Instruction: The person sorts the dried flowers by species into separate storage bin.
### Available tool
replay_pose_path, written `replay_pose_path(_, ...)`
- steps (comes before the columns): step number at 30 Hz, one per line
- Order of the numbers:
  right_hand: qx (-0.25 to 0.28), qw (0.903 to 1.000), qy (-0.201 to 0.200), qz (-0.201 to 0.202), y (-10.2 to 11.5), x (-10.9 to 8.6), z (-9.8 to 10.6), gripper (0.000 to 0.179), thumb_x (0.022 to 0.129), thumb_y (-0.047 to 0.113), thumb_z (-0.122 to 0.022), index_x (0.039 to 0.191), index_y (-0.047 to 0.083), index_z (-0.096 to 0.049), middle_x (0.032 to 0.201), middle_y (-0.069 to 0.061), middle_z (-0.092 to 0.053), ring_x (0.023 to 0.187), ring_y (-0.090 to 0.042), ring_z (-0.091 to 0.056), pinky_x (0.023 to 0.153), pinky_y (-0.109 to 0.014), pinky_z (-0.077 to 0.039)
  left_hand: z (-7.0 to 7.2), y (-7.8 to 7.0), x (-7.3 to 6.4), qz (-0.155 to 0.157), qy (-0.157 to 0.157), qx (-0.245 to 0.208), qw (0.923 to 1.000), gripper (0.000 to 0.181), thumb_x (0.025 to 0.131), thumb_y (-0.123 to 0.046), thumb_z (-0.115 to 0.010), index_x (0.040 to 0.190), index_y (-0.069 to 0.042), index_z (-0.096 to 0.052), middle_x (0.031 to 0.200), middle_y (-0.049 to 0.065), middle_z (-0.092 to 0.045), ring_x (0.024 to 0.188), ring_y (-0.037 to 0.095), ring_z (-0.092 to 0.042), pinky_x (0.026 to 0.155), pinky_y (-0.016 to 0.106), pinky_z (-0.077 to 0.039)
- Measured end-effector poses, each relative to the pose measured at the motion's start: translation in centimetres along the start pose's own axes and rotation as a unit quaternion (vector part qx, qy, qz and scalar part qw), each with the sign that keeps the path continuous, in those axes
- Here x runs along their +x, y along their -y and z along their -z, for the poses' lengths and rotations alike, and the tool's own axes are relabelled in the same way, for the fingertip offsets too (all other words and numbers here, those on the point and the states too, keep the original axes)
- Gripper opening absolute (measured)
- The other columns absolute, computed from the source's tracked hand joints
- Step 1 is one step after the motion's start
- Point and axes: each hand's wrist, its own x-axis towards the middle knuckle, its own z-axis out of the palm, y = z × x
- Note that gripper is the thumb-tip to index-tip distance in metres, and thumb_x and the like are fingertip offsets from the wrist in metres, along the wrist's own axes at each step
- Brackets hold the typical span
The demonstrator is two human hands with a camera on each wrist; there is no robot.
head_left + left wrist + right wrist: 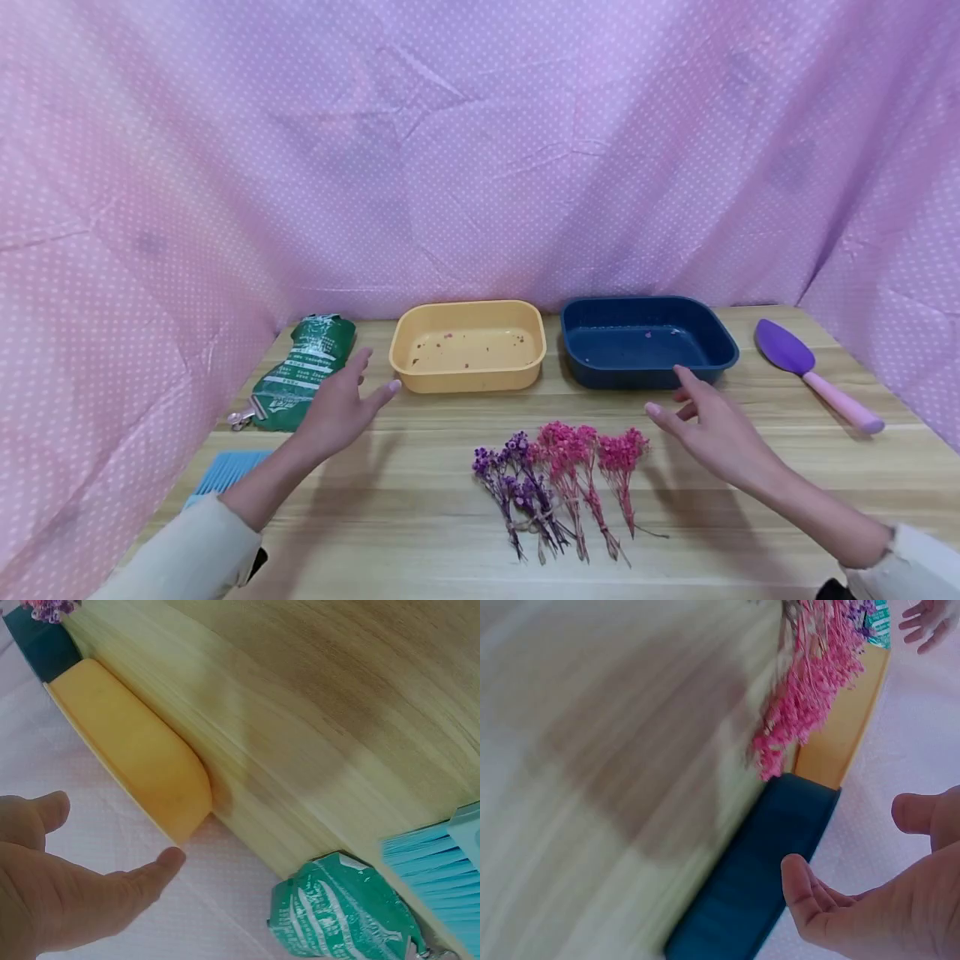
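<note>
My left hand [339,410] hovers over the table between a green bag [306,375] and a yellow basin [468,381], its fingers loosely extended and holding nothing. The right hand [708,425] hangs in the air in front of a dark blue basin [637,377], also holding nothing. Between the hands, bunches of dried flowers lie on the wood: purple ones [517,475] on the left, pink ones [570,454] on the right. Small scraps dot the yellow basin's floor, and a few specks show in the blue one. A metal clip [246,414] closes the bag's near end.
A purple scoop-shaped spatula [785,346] with a pink handle lies at the right. Light blue bristles of a brush [225,475] show at the left, partly behind the left forearm. Dotted pink-purple cloth [480,167] hangs behind the wooden table [420,517] and at its sides.
</note>
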Motion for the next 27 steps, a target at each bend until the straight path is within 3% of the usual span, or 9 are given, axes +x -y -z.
replay_pose_path(6, 0.024, 0.9997, 0.004, -0.010, -0.1, -0.3, -0.9, 0.078, 0.094, 0.039, -0.061, 0.139, -0.018, -0.032, 0.103, -0.020, -0.064, 0.093, -0.033, -0.063, 0.072, -0.045, -0.057, 0.0, 0.5, 0.8, -0.012, -0.010, -0.034, 0.9993, 0.068, 0.095, -0.032, -0.062, 0.146, 0.001, -0.032, 0.137, 0.031, -0.046, 0.121, 0.047, -0.049, 0.093, 0.058, -0.049)
replay_pose_path(17, 0.068, 0.9944, 0.062, -0.052, 0.1, -1.2, -2.5, 0.082, 0.091, 0.040, -0.065, 0.137, -0.019, -0.034, 0.095, -0.007, -0.065, 0.086, -0.021, -0.061, 0.070, -0.035, -0.056, -0.5, 0.6, 2.0, 0.041, 0.011, -0.116, 0.9923, 0.070, 0.094, -0.032, -0.063, 0.149, -0.003, -0.031, 0.146, 0.027, -0.037, 0.129, 0.043, -0.043, 0.100, 0.053, -0.046)
replay_pose_path(23, 0.130, 0.9795, 0.098, -0.118, 0.7, -1.9, -3.4, 0.090, 0.089, 0.039, -0.068, 0.141, -0.018, -0.022, 0.087, -0.009, -0.060, 0.068, -0.018, -0.058, 0.058, -0.030, -0.051, -0.8, 0.8, 2.9, 0.075, 0.025, -0.162, 0.9836, 0.070, 0.094, -0.033, -0.063, 0.150, -0.007, -0.031, 0.149, 0.025, -0.034, 0.132, 0.041, -0.040, 0.103, 0.051, -0.044)
replay_pose_path(27, 0.140, 0.9714, 0.116, -0.153, 1.1, -2.2, -4.2, 0.087, 0.086, 0.042, -0.070, 0.138, -0.014, -0.027, 0.085, -0.008, -0.057, 0.064, -0.018, -0.054, 0.053, -0.029, -0.045, -1.1, 1.1, 3.7, 0.089, 0.031, -0.195, 0.9763, 0.069, 0.094, -0.032, -0.063, 0.150, -0.008, -0.032, 0.150, 0.025, -0.033, 0.133, 0.041, -0.038, 0.105, 0.050, -0.043)
